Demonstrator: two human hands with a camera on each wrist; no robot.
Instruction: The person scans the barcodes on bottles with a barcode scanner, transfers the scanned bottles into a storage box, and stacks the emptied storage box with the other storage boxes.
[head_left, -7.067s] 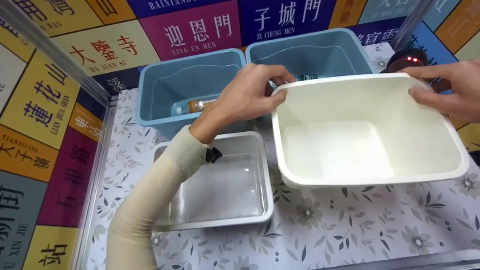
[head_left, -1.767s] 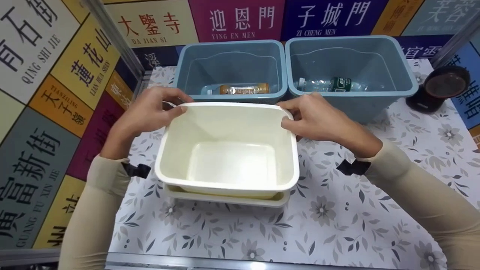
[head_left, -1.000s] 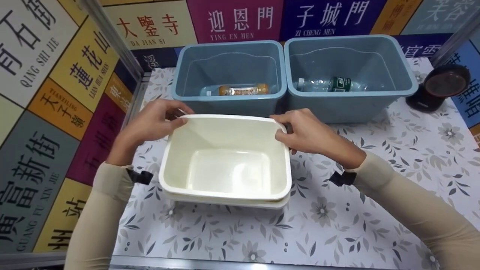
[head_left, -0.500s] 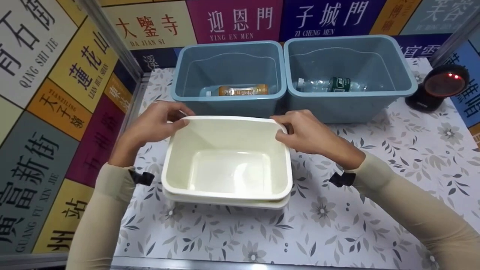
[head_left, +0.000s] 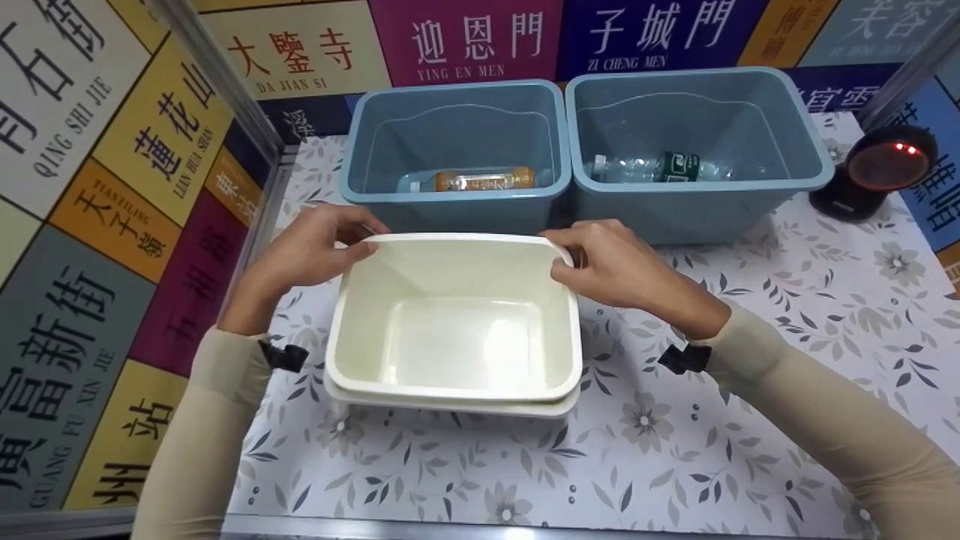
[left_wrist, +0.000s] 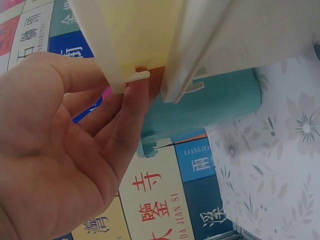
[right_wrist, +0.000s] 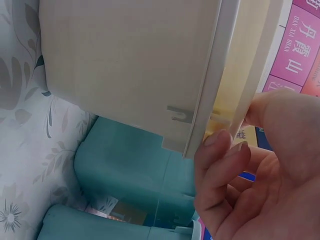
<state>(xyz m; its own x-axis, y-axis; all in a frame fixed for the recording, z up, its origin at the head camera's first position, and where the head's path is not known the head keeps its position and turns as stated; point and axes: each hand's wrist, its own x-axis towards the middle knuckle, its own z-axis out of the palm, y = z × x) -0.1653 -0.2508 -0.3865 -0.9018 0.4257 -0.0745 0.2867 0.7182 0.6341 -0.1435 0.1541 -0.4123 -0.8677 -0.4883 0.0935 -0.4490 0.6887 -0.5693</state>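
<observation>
A cream plastic bin point(head_left: 457, 337) sits nested inside a second white bin point(head_left: 450, 407), whose rim shows just below the upper one at the front. My left hand point(head_left: 319, 244) pinches the upper bin's rim at its far left corner, thumb inside and fingers under the lip. At the far right corner my right hand point(head_left: 611, 262) grips the same rim the same way. In the left wrist view the left hand point(left_wrist: 75, 130) has its fingers under the upper rim, above the lower bin's rim. The right wrist view shows the right hand point(right_wrist: 250, 165) with curled fingers beneath the rim.
Two blue bins stand behind: the left blue bin point(head_left: 450, 214) holds an orange-labelled bottle point(head_left: 486, 179), the right blue bin point(head_left: 697, 217) a clear bottle with a green label point(head_left: 679, 167). A black scanner point(head_left: 874, 176) stands at the right on the flowered tabletop point(head_left: 750, 442).
The cream bin has come from the right over the white bin and down into it, both hands on its rim throughout. In the last half second it has barely moved.
</observation>
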